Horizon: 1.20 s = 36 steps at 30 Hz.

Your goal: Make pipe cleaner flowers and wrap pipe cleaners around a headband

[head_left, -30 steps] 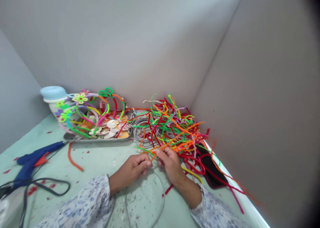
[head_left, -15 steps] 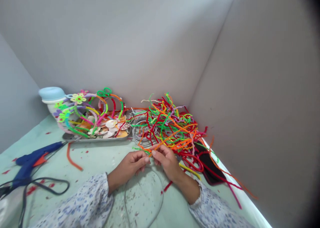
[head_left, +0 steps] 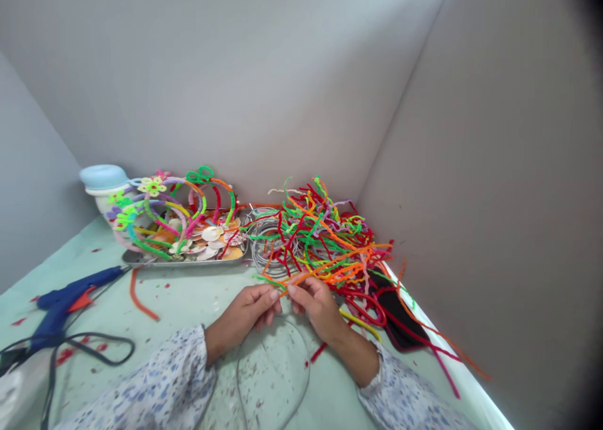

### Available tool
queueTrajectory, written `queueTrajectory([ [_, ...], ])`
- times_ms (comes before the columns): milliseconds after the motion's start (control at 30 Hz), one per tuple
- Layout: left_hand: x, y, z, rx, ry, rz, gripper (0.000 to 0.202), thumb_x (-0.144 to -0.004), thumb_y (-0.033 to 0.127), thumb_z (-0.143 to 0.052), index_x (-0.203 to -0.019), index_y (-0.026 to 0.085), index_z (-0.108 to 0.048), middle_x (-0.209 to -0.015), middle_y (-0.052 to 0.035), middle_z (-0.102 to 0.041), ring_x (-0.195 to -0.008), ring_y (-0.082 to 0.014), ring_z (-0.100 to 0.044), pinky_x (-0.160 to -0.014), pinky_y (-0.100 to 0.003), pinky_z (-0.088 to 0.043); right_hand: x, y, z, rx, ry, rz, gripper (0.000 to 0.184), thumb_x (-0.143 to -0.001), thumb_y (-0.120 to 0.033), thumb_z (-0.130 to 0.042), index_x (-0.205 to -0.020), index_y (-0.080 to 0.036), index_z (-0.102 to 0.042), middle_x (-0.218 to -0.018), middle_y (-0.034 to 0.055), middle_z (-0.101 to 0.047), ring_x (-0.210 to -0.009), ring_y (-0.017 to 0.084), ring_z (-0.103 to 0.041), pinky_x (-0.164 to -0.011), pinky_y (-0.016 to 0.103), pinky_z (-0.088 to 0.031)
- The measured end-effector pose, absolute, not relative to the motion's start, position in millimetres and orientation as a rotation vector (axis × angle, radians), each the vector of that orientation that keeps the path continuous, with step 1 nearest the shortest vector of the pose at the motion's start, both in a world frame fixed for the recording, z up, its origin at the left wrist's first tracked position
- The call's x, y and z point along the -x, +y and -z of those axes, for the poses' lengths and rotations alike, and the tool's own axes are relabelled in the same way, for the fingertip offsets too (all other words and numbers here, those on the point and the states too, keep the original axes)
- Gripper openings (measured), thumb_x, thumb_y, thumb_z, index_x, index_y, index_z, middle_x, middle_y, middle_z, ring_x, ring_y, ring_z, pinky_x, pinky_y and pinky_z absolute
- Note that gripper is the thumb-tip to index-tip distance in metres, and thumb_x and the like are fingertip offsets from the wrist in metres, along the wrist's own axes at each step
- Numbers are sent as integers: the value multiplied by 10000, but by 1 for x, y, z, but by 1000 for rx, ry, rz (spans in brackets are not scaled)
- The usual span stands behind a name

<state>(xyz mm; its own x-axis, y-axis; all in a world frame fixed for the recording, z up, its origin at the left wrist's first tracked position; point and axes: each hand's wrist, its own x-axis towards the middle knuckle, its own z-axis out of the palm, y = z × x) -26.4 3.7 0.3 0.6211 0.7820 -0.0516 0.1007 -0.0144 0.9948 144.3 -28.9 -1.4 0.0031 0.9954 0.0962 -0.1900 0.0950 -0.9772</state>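
Observation:
My left hand [head_left: 250,311] is closed in a pinch, its thumb pressed against the forefinger. Facing it, my right hand [head_left: 316,304] pinches an orange pipe cleaner [head_left: 336,262], whose long tail runs up and to the right over the pile. A short stretch of orange spans the small gap between my fingertips. A thin grey wire hoop [head_left: 308,364] hangs below, its top meeting my left fingers. A green pipe cleaner [head_left: 269,280] shows just beyond the fingertips; whether I hold it is unclear. My fingers hide the exact joint.
A tangled pile of coloured pipe cleaners [head_left: 313,229] lies ahead beside coiled wire [head_left: 259,254]. Finished-looking fuzzy hoops [head_left: 202,194] and shells [head_left: 211,233] fill a metal tray [head_left: 183,263]. Left are a blue glue gun [head_left: 59,304], its cable and a blue-lidded bottle [head_left: 104,177]. A dark phone [head_left: 400,320] lies right.
The orange pipe cleaner's tail has swung slightly lower and to the right. Both hands keep their pinch almost in place; the whole view has shifted a little.

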Motion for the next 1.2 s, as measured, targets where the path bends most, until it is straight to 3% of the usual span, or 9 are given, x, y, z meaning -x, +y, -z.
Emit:
queueTrajectory([
  [300, 30, 5, -2, -1433, 885, -850, 456, -871, 518, -444, -684, 132, -597, -462, 35, -462, -413, -74, -357, -417, -195, -234, -143, -29, 4, 1004, -1082, -1264, 154, -766, -307, -608, -856, -182, -618, -665, -16, -621, -472, 95, -516, -442, 210, -365],
  [433, 31, 5, -4, -1435, 916, -915, 464, -879, 511, -430, -665, 135, -598, -459, 31, -466, -416, -76, -363, -424, -199, -242, -143, -29, 6, 1003, -1132, -1244, 123, -745, -273, -626, -830, -185, -614, -595, -39, -587, -469, 97, -509, -464, 213, -385],
  [600, 32, 5, -4, -1406, 945, -1015, 465, -870, 517, -437, -642, 141, -589, -431, 34, -455, -398, -78, -358, -417, -202, -239, -141, -31, 11, 997, -1302, -1242, 142, -826, -284, -551, -888, -196, -643, -694, -5, -634, -499, 104, -537, -474, 222, -393],
  [800, 33, 5, -3, -1415, 915, -1049, 457, -876, 509, -444, -644, 141, -586, -433, 39, -451, -405, -77, -366, -424, -198, -252, -134, -35, 8, 1105, -1847, -769, 108, -794, -171, -605, -859, -214, -679, -809, 18, -663, -766, 164, -600, -719, 283, -455],
  [967, 34, 6, -2, -1410, 907, -1045, 449, -889, 494, -433, -671, 137, -596, -448, 34, -468, -415, -77, -377, -433, -198, -265, -132, -31, 16, 1020, -2144, -510, 142, -735, -180, -690, -874, -204, -669, -830, 33, -664, -792, 187, -589, -728, 295, -453],
  [1200, 33, 7, -1, -1370, 903, -1038, 450, -877, 514, -444, -676, 141, -595, -447, 36, -468, -406, -75, -369, -423, -199, -246, -133, -27, 24, 933, -2162, -440, 114, -826, -157, -578, -857, -220, -667, -778, 24, -665, -734, 170, -588, -698, 283, -458],
])
